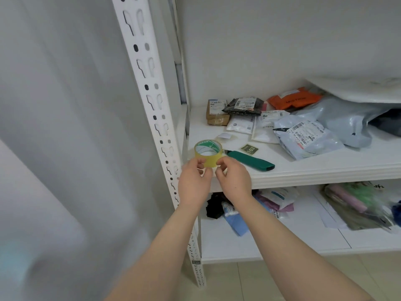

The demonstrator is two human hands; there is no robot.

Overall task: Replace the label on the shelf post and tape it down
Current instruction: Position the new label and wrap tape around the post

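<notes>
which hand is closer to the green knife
Right. The right hand sits just left of the knife; the left hand is farther left, across the tape.

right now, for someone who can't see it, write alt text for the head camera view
The left hand and right hand pinch a roll of yellowish tape at the front edge of a white shelf, beside its slotted shelf post. Behind it lie a green cutter, a dark label reading 1-03 and parcels.
</notes>
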